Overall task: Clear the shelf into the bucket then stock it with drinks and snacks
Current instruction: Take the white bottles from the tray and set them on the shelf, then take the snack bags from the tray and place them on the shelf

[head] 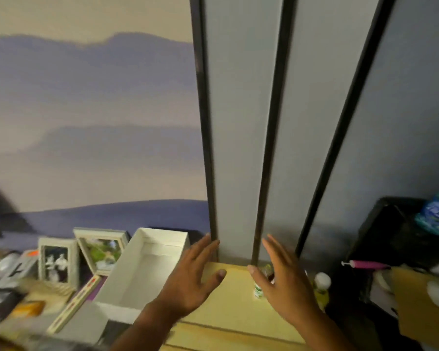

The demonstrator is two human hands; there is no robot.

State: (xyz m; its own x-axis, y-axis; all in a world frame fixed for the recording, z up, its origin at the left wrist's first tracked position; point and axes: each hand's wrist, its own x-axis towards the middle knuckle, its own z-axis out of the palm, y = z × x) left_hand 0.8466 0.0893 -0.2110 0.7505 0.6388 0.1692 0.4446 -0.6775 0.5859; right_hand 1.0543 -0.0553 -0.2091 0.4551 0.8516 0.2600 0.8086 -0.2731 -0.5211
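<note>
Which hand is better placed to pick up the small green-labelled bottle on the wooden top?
Right hand: it hovers open directly beside the bottle, partly covering it; the left hand is farther off.

There is a single view, from a camera worn on the person's head, looking forward and somewhat downward with a wide-angle bend that leans the dark vertical wall strips (264,153) apart toward the top. It sits close to the scene: the left hand (190,279) and right hand (284,277) reach in from the bottom edge, large in frame. The wall with its painted hills (91,117) fills the upper two thirds, so the camera faces it nearly head-on. The pale wooden desk (231,307) occupies only the lower strip. Edges look smeared, perhaps from head movement.
</note>
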